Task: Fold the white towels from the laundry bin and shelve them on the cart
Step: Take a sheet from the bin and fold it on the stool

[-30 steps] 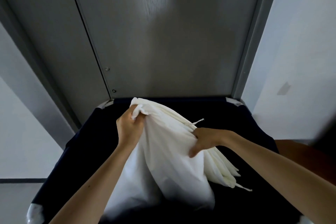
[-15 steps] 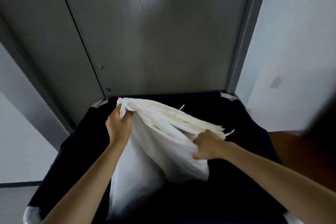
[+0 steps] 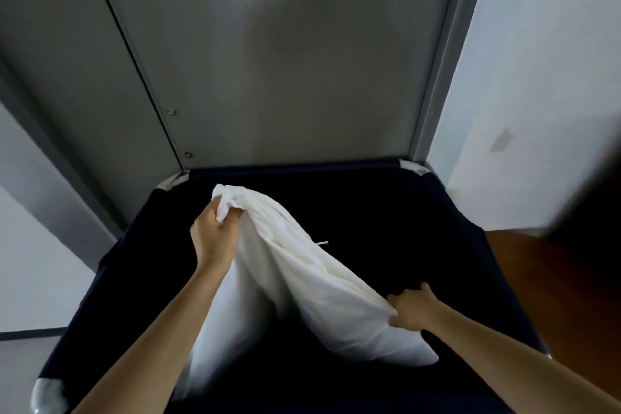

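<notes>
White towel (image 3: 302, 279) held above and partly inside the laundry bin (image 3: 111, 279). The cloth is stretched on a diagonal from far left to near right, bunched in several layers along its upper edge; its lower part hangs down into the bin's dark interior, blurred at the near left. A short thread or tag (image 3: 322, 243) sticks out from the far side of the fold.

Left hand (image 3: 213, 239) – fingers curled tightly round the far, upper corner of the towel, a tuft of cloth standing out above the fist. Right hand (image 3: 411, 311) – fingers closed on the near right edge of the towel, lower than the left hand, with the thumb raised over the cloth. Both forearms enter from the near edge of the view.

The bin is a deep container with dark navy fabric walls and pale grey corner pieces, one at the far right (image 3: 411, 167) and one at the near left (image 3: 47, 393). The towel is the only content that can be made out; the rest of the interior is too dark to read.

The bin's far rim stands just beside a grey door (image 3: 285, 60) with two small screws (image 3: 171, 111) by its left edge. A white wall (image 3: 537, 77) lies to the right, and a wooden floor (image 3: 537, 296) shows right of the bin.
</notes>
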